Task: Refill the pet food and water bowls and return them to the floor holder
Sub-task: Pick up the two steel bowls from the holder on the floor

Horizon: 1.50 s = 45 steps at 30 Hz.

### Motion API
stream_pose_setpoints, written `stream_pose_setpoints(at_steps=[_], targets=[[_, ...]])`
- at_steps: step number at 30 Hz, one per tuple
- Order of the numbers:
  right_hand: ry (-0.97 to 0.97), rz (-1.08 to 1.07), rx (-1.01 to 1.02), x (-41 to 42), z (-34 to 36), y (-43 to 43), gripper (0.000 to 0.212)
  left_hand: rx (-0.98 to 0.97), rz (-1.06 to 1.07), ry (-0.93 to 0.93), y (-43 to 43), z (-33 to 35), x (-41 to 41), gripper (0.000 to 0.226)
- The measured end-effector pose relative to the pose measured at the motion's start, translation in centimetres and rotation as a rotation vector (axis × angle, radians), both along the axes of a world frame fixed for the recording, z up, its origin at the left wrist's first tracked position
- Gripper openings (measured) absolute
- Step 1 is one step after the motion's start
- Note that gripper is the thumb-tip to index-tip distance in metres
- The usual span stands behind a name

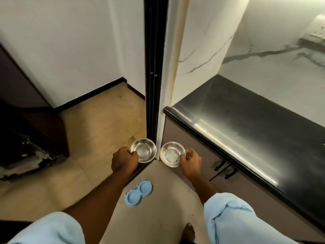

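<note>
I hold two round steel bowls out in front of me, side by side and level. My left hand [125,160] grips the near rim of the left bowl [144,150]. My right hand [191,162] pinches the near rim of the right bowl [172,154]. Both bowls look shiny inside, with no food visible; I cannot tell whether they hold any water. Below them on the floor lies the light blue double holder [138,194], its two round wells bare.
A dark glossy countertop [246,131] runs along the right, with cabinet doors and black handles [223,169] under it. A black door frame [152,85] and a white wall corner stand straight ahead. Dark furniture [31,138] stands at the left. My foot [188,231] rests on the beige tile floor.
</note>
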State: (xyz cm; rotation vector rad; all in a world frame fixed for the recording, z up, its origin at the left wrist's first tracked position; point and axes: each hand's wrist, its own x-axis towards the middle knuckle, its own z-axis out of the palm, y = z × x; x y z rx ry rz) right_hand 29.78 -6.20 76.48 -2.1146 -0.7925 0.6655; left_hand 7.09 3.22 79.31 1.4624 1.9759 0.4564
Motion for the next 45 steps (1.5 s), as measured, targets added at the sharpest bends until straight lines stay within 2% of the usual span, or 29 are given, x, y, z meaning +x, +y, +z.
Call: stream_pose_setpoints(at_steps=[5, 10, 21, 35, 45], targets=[[-0.004, -0.132, 0.042, 6.5, 2.1, -0.1, 0.009, 0.055, -0.094, -0.025, 2.4, 2.7, 6.9, 0.019], [0.014, -0.262, 0.069, 13.6, 3.4, 0.3, 0.016, 0.081, -0.164, -0.085, 3.9, 4.3, 14.7, 0.019], [0.042, -0.412, 0.046, 26.9, 3.6, 1.4, 0.015, 0.024, -0.214, -0.143, 6.4, 4.5, 29.3, 0.021], [0.153, -0.577, -0.041, 33.1, 1.8, 9.0, 0.012, -0.043, -0.340, -0.098, 17.7, 1.4, 39.9, 0.024], [0.142, -0.656, -0.128, 34.6, 0.7, 11.4, 0.014, -0.138, -0.452, -0.031, 21.0, -1.0, 42.6, 0.019]])
